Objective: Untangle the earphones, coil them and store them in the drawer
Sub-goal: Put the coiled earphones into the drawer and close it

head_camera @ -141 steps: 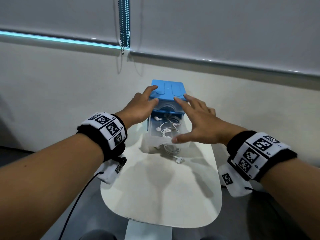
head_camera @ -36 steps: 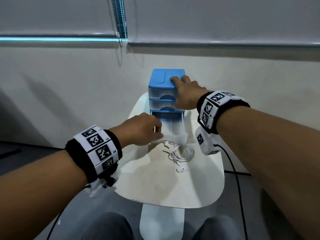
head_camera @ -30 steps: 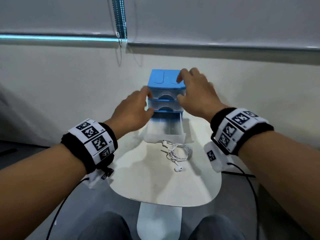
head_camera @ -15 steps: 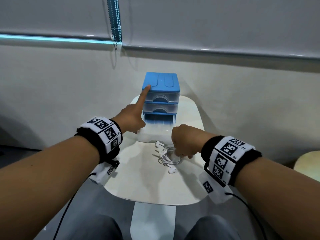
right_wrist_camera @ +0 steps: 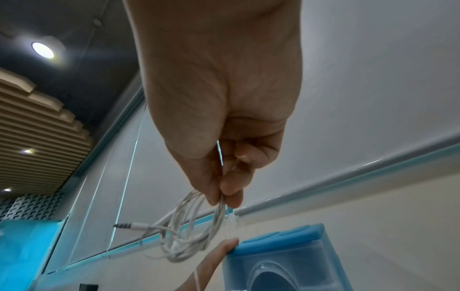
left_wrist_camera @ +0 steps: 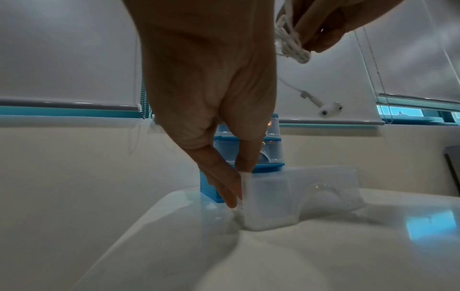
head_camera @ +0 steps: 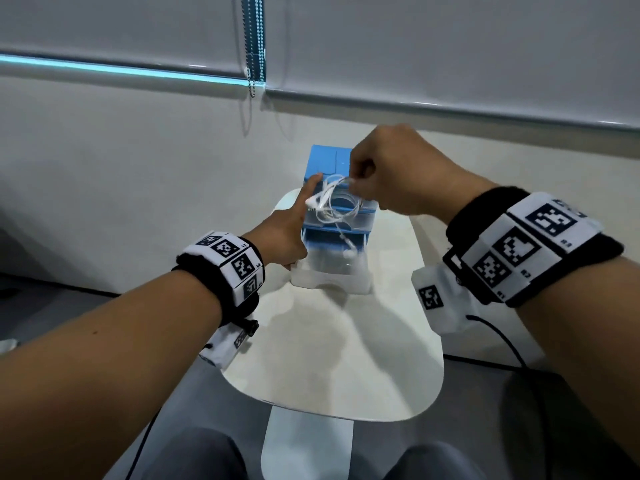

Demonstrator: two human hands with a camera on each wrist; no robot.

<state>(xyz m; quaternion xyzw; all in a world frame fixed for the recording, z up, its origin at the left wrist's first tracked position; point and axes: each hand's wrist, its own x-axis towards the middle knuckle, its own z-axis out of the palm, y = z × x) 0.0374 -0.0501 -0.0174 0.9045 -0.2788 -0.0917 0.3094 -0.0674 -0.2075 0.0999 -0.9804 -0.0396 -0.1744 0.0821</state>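
The blue drawer unit (head_camera: 337,188) stood at the far end of the white table (head_camera: 332,358) and serves here as the landmark. Its lowest drawer (head_camera: 330,271), of clear plastic, was pulled out toward the person and rested on the tabletop in front of the unit. The right hand (head_camera: 391,174) was raised above and in front of the unit, its thumb and fingertips (right_wrist_camera: 231,189) pinched together on the white earphones (head_camera: 334,206). The cable hung below that pinch in a loose coil in front of the unit's upper drawers, clear of the table; the plug (right_wrist_camera: 124,225) stuck out sideways from the coil, and one earbud (left_wrist_camera: 329,109) dangled on a longer strand above the open drawer. The left hand (head_camera: 284,233) lay at the unit's left side. Its forefinger (right_wrist_camera: 219,250) was stretched out, the tip touching the top left edge of the unit, while its thumb (left_wrist_camera: 221,181) and another finger pinched the near left corner of the drawer's wall. Window blinds with a bead chain (head_camera: 254,46) hung on the wall behind the unit.
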